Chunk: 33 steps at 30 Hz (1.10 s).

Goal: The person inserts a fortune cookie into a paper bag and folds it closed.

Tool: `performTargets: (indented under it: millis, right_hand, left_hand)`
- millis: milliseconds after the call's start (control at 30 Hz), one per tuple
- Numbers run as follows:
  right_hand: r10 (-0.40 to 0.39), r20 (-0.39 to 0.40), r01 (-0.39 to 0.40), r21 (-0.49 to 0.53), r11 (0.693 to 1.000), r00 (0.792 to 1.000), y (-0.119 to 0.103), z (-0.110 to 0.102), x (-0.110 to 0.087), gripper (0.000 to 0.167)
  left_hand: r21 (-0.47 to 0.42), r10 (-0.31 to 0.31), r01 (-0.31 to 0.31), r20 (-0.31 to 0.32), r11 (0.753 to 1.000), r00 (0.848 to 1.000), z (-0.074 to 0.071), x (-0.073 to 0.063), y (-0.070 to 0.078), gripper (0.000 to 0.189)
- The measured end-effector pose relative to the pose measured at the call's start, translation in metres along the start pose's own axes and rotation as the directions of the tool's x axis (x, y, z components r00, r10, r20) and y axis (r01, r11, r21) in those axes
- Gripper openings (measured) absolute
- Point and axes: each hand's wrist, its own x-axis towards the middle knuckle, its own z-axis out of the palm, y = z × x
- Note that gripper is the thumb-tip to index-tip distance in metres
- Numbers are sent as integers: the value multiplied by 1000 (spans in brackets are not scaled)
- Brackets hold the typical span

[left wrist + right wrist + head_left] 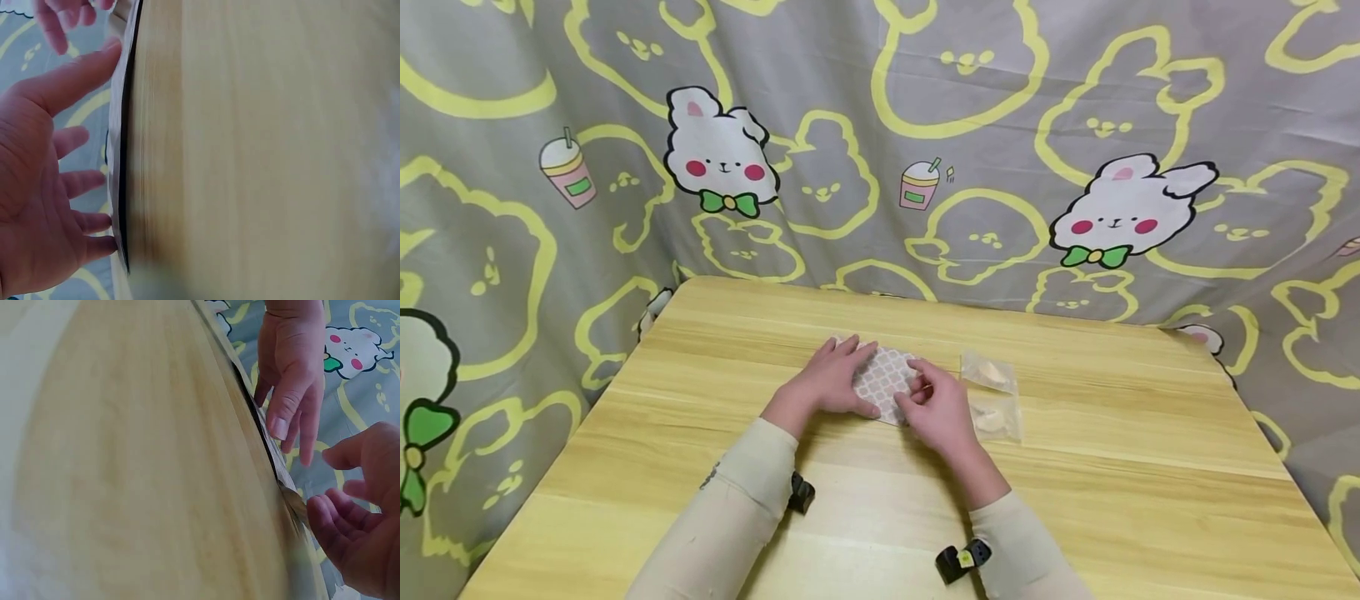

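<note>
A thin flat piece (886, 377) with a grey-and-white lattice pattern lies on the table. Seen edge-on in the left wrist view, its underside (124, 156) is dark. My left hand (835, 379) is spread over its left part, thumb and fingertips resting on it. At its right edge is my right hand (942, 408), thumb and index finger apart and the other fingers loosely bent. In the right wrist view, those fingers (334, 534) come close to a tan, curved edge (294, 503); whether they touch it is unclear.
Two clear plastic packets with pale contents, an upper packet (988, 372) and a lower packet (996, 418), lie right of the right hand. The wooden table (865, 533) reaches back to a grey curtain (850, 75) with rabbit prints.
</note>
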Motion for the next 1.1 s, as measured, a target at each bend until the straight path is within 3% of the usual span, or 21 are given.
performTargets:
  millis: [333,833,1100]
  right_hand:
    - [69,32,-65,-133,989,997,1,0,-3,22]
    - [170,24,-162,-198,967,985,2,-3,3,21]
    - [109,56,-97,-181,979,992,10,0,2,10]
  left_hand:
    - [35,-4,3,25,999,1000,-2,-4,-1,111]
    - [-9,-6,6,-33,1000,999,2,-7,-3,114]
    - [7,-9,9,-21,1000,1000,4,-8,-3,119]
